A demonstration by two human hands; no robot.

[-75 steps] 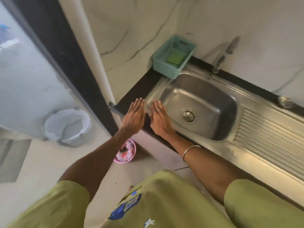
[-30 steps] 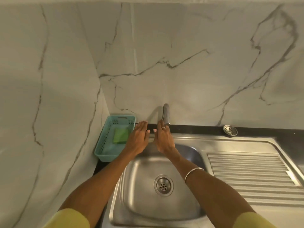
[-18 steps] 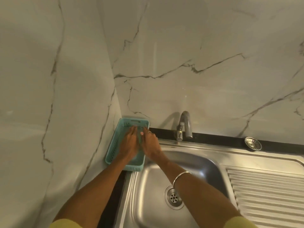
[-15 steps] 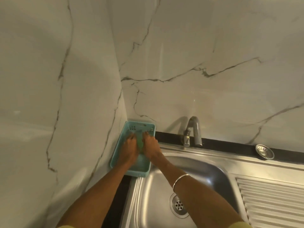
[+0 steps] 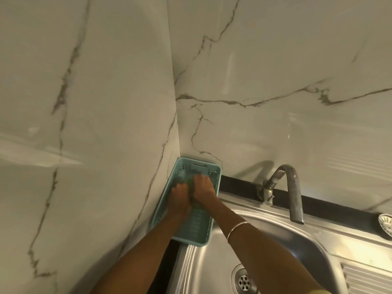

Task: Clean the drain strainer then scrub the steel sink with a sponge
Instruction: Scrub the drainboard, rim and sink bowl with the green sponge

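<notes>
1. Both hands are down inside the teal basket [image 5: 192, 227] in the wall corner, side by side & touching. Left hand [image 5: 180, 199] and right hand [image 5: 202, 190] curl over something green, prob. the sponge [image 5: 190, 183]; only a sliver shows.
2. Grip: fingers are bent down on it, but can't tell whether either hand actually clamps it; blurred.
3. Steel sink [image 5: 282, 247] sits just right of the basket, bowl looks dry. Drain fitting [image 5: 244, 281] is in the bowl bottom. A loose drain strainer [image 5: 386, 224] lies on the back ledge, far right, well apart from the hands.
4. Faucet [image 5: 293, 194] overhangs the bowl, no water running.
5. Risks, my guess:
- basket is light, so lifting w/ two hands crowded inside may drag or tip it into the bowl;
- sponge-first skips the strainer step, wrong order;
- wrist w/ bangle [image 5: 235, 229] may knock the basket rim on the way out.
</notes>
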